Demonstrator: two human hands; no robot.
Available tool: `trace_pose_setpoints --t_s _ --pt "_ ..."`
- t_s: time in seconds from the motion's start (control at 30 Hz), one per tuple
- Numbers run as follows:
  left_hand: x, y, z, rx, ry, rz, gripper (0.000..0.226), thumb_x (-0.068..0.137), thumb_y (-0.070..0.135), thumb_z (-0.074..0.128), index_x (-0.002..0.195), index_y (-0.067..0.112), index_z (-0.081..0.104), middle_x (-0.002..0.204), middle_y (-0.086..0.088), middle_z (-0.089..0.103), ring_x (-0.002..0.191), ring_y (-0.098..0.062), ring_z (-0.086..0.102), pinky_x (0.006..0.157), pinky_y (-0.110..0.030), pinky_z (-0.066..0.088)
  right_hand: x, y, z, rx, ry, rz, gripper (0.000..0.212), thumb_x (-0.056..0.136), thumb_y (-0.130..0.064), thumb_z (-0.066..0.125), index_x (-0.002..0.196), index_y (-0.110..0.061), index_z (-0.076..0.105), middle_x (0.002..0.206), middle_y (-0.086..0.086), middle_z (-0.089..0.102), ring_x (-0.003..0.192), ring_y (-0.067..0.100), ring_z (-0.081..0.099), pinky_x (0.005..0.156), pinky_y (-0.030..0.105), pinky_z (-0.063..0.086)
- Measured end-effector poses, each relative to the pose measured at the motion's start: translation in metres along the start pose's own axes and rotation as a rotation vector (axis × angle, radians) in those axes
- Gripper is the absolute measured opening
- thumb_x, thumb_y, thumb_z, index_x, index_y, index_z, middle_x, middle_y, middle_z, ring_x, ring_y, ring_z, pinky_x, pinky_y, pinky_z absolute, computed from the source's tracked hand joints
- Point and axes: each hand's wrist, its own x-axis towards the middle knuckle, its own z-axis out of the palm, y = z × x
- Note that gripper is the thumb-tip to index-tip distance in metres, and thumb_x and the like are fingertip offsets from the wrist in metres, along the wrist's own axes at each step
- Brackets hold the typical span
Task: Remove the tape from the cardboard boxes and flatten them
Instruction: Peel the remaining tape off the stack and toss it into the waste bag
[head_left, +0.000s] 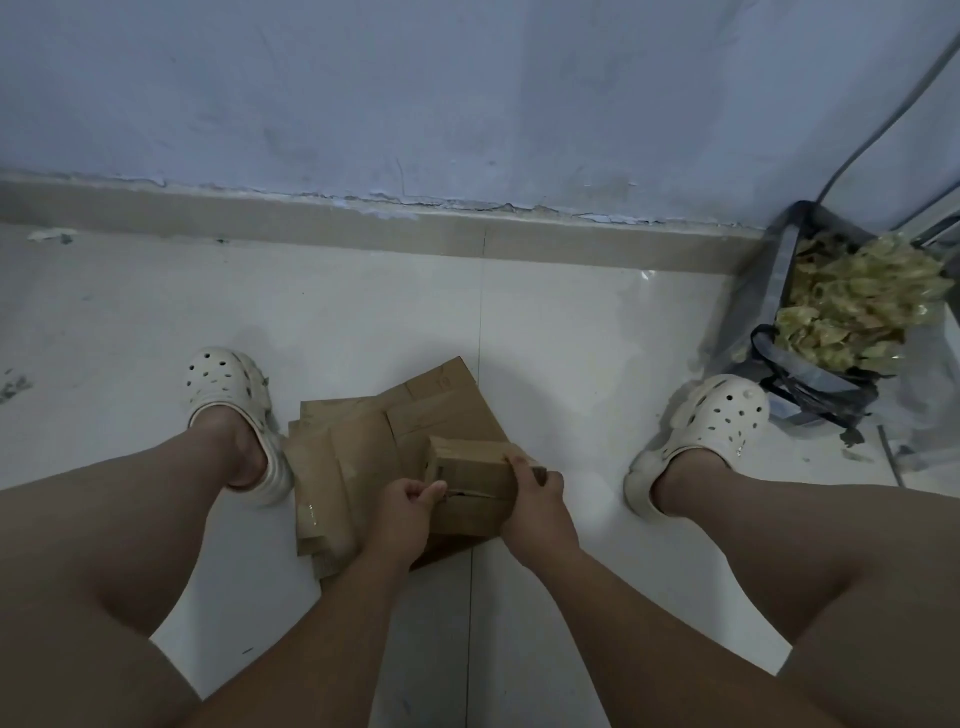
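Observation:
A small brown cardboard box (470, 470), still in box shape, is held low over a pile of flattened cardboard (363, 447) on the white floor between my feet. My right hand (537, 499) grips the box's right end, thumb on its top. My left hand (408, 506) pinches at the seam on the box's near left side, fingers closed on what looks like a strip of tape; the tape itself is too thin to make out clearly.
A dark bag (810, 374) heaped with crumpled yellowish tape (857, 306) stands at the right by the wall. My feet in white clogs (234, 400) (701, 436) flank the pile. A grey cable (872, 130) runs up the wall.

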Motion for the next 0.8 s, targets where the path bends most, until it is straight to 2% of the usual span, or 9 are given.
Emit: trace_pose_setpoints --t_s 0.1,0.17,0.2,0.27,0.33,0.43,0.57,0.7,0.8 --pt "-0.001 0.002 0.000 0.029 -0.050 0.014 0.026 0.095 0.033 0.052 0.077 0.015 0.053 0.080 -0.006 0.056 0.076 -0.020 0.052 0.067 -0.033 0.042 0.001 0.002 0.001 0.056 -0.050 -0.029 0.092 0.085 -0.032 0.069 0.151 -0.034 0.005 0.143 0.012 0.008 0.111 0.034 0.053 0.094 0.041 0.051" --pt "-0.005 0.003 -0.001 0.055 -0.061 0.025 0.019 0.096 0.032 0.050 0.085 0.017 0.047 0.087 -0.007 0.055 0.080 -0.020 0.052 0.074 -0.037 0.046 0.000 0.002 0.003 0.027 -0.037 -0.036 0.099 0.081 -0.035 0.074 0.151 -0.032 0.005 0.149 0.012 -0.002 0.123 0.035 0.046 0.099 0.041 0.048" --pt "-0.007 0.004 -0.001 0.034 -0.077 0.028 0.012 0.097 0.031 0.049 0.097 0.019 0.046 0.095 -0.006 0.055 0.086 -0.020 0.054 0.079 -0.041 0.049 -0.001 0.003 0.005 -0.018 -0.010 -0.037 0.099 0.081 -0.034 0.076 0.151 -0.032 0.006 0.152 0.012 -0.011 0.131 0.035 0.038 0.103 0.043 0.046" --pt "-0.006 0.004 0.000 0.058 -0.105 0.065 0.033 0.098 0.024 0.048 0.129 0.024 0.039 0.118 -0.006 0.050 0.102 -0.022 0.053 0.094 -0.044 0.047 -0.004 0.003 0.011 -0.144 0.074 -0.079 0.093 0.080 -0.033 0.076 0.149 -0.032 0.014 0.154 0.009 -0.028 0.143 0.036 0.013 0.110 0.047 0.038" --pt "-0.006 0.007 0.001 0.221 -0.063 0.137 0.050 0.098 0.017 0.046 0.145 0.026 0.030 0.130 -0.005 0.036 0.106 -0.017 0.045 0.098 -0.033 0.040 -0.007 0.002 0.017 -0.256 0.113 -0.161 0.084 0.083 -0.035 0.072 0.148 -0.030 0.018 0.154 0.009 -0.032 0.146 0.037 -0.006 0.114 0.053 0.029" --pt "-0.011 0.012 0.002 0.353 -0.052 0.210 0.059 0.095 0.006 0.044 0.148 0.025 0.026 0.137 -0.004 0.028 0.108 -0.015 0.043 0.088 -0.024 0.039 -0.009 -0.003 0.023 -0.319 0.064 -0.193 0.084 0.086 -0.034 0.065 0.151 -0.032 0.012 0.155 0.010 -0.030 0.144 0.042 -0.014 0.115 0.057 0.022" --pt "-0.012 0.016 -0.010 0.517 -0.124 0.340 0.057 0.092 0.012 0.055 0.146 0.018 0.034 0.132 -0.007 0.038 0.115 -0.018 0.044 0.093 -0.018 0.033 -0.006 -0.001 0.025 -0.365 0.036 -0.144 0.094 0.084 -0.037 0.068 0.152 -0.035 0.003 0.154 0.012 -0.032 0.140 0.051 -0.017 0.115 0.054 0.026" --pt "-0.010 0.024 -0.015 0.621 -0.158 0.409 0.052 0.090 0.022 0.062 0.139 0.020 0.045 0.119 -0.005 0.042 0.106 -0.018 0.047 0.095 -0.026 0.039 -0.003 0.002 0.024 -0.341 0.017 -0.137 0.101 0.079 -0.045 0.073 0.151 -0.037 0.002 0.155 0.011 -0.030 0.140 0.051 -0.019 0.111 0.052 0.034" --pt "-0.011 0.027 -0.013 0.628 -0.135 0.419 0.039 0.090 0.024 0.060 0.129 0.022 0.052 0.113 -0.002 0.037 0.095 -0.016 0.048 0.087 -0.026 0.044 -0.003 0.004 0.027 -0.351 0.037 -0.148 0.097 0.081 -0.045 0.071 0.150 -0.036 0.003 0.157 0.011 -0.021 0.140 0.050 -0.016 0.109 0.050 0.037"
